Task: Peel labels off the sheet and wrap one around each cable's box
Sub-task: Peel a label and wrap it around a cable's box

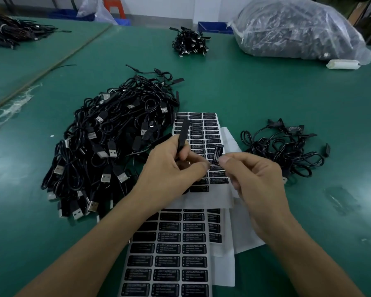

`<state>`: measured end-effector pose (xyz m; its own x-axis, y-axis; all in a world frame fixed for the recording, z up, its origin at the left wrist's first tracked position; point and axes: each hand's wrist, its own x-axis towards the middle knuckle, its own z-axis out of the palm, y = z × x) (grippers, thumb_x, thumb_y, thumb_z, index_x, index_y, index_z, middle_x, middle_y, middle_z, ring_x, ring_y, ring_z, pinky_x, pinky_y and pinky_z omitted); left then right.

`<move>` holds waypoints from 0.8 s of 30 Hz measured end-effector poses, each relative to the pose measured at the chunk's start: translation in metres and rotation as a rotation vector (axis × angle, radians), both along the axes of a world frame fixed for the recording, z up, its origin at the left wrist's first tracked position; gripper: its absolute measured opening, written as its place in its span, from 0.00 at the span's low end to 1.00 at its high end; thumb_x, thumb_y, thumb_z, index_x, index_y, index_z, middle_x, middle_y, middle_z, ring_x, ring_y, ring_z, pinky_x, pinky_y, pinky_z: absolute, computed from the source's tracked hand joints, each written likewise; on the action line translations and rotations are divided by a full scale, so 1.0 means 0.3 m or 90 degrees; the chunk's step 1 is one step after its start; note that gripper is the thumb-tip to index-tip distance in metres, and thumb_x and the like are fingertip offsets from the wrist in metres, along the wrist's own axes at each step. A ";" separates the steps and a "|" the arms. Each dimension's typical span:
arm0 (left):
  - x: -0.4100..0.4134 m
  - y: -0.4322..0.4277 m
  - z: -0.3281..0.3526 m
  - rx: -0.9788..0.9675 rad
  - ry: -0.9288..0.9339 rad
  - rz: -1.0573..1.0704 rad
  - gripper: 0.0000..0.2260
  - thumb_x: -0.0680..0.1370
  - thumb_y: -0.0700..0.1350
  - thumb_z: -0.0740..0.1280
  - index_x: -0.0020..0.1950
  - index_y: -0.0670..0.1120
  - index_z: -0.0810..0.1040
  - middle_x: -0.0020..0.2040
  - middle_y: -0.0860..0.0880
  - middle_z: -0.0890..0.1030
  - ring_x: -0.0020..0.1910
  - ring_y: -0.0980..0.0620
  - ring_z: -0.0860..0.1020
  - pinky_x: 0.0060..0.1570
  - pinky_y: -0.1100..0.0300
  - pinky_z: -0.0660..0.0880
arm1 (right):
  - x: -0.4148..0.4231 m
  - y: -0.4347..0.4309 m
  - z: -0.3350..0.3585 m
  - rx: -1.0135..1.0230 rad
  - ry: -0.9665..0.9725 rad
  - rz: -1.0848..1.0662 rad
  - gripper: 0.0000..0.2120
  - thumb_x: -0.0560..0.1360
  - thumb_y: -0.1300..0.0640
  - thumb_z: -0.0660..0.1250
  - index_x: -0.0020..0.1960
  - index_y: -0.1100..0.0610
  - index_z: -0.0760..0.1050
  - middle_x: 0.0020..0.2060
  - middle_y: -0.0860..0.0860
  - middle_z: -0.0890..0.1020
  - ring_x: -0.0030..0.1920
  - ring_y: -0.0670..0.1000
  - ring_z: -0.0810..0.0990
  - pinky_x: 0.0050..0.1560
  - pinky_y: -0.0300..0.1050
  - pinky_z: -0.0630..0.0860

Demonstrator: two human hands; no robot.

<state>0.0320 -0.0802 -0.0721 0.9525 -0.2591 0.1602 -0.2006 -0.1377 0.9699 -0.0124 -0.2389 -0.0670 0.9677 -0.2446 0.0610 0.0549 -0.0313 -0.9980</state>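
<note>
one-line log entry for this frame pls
left hand: grips cable box | right hand: pinches label | label sheet: beneath hands | cable pile: left of sheet | state: label not yet on box

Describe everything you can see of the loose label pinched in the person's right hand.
The label is a small black strip with fine white print, too blurred to read. It looks like thin sticker film. It is peeled free of the sheet and stands nearly upright, slightly curled, above it. The right hand pinches its lower end between thumb and forefinger; the left hand, which grips a black box, has a fingertip close beside it, though contact is unclear.
</note>
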 end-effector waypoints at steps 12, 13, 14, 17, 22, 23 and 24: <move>0.009 0.009 0.009 -0.038 0.018 -0.041 0.17 0.70 0.40 0.71 0.40 0.48 0.62 0.35 0.50 0.84 0.35 0.46 0.73 0.41 0.42 0.75 | -0.003 0.015 -0.010 -0.042 -0.022 0.013 0.09 0.75 0.60 0.72 0.40 0.48 0.86 0.31 0.43 0.84 0.32 0.39 0.80 0.37 0.29 0.74; 0.010 0.009 0.007 -0.038 0.018 -0.045 0.17 0.70 0.39 0.71 0.40 0.48 0.62 0.35 0.50 0.84 0.35 0.46 0.73 0.40 0.43 0.75 | -0.003 0.013 -0.012 -0.046 -0.024 0.007 0.08 0.74 0.59 0.73 0.41 0.47 0.86 0.34 0.45 0.85 0.34 0.41 0.81 0.39 0.30 0.75; 0.010 0.010 0.006 -0.037 0.017 -0.049 0.17 0.70 0.39 0.71 0.40 0.48 0.62 0.35 0.50 0.84 0.35 0.48 0.73 0.39 0.45 0.74 | -0.003 0.012 -0.013 -0.041 -0.022 0.004 0.06 0.74 0.58 0.73 0.41 0.47 0.86 0.34 0.45 0.85 0.35 0.41 0.81 0.39 0.31 0.75; 0.011 0.011 0.002 -0.032 0.014 -0.063 0.17 0.69 0.39 0.71 0.40 0.48 0.62 0.34 0.50 0.83 0.34 0.48 0.72 0.38 0.50 0.73 | 0.001 0.007 -0.013 -0.030 -0.016 0.007 0.06 0.74 0.57 0.73 0.40 0.49 0.86 0.29 0.44 0.83 0.31 0.39 0.78 0.35 0.30 0.74; 0.005 0.007 0.002 -0.017 0.021 -0.068 0.15 0.70 0.41 0.71 0.39 0.48 0.63 0.35 0.48 0.82 0.34 0.49 0.75 0.38 0.52 0.75 | 0.005 0.002 -0.012 -0.054 -0.007 0.015 0.07 0.74 0.59 0.72 0.39 0.51 0.85 0.33 0.54 0.83 0.34 0.43 0.77 0.38 0.32 0.76; 0.002 0.005 0.004 -0.015 0.018 -0.063 0.14 0.72 0.43 0.71 0.39 0.47 0.64 0.35 0.46 0.81 0.34 0.49 0.77 0.38 0.53 0.77 | 0.005 0.002 -0.012 -0.054 -0.002 0.013 0.07 0.74 0.59 0.72 0.39 0.52 0.84 0.32 0.56 0.82 0.33 0.44 0.75 0.37 0.33 0.75; -0.001 0.004 0.007 -0.010 0.009 -0.056 0.12 0.73 0.46 0.69 0.39 0.47 0.66 0.37 0.44 0.82 0.33 0.50 0.79 0.38 0.52 0.78 | 0.006 0.003 -0.011 -0.049 0.000 0.006 0.07 0.75 0.59 0.71 0.38 0.54 0.84 0.30 0.55 0.80 0.32 0.44 0.74 0.34 0.33 0.74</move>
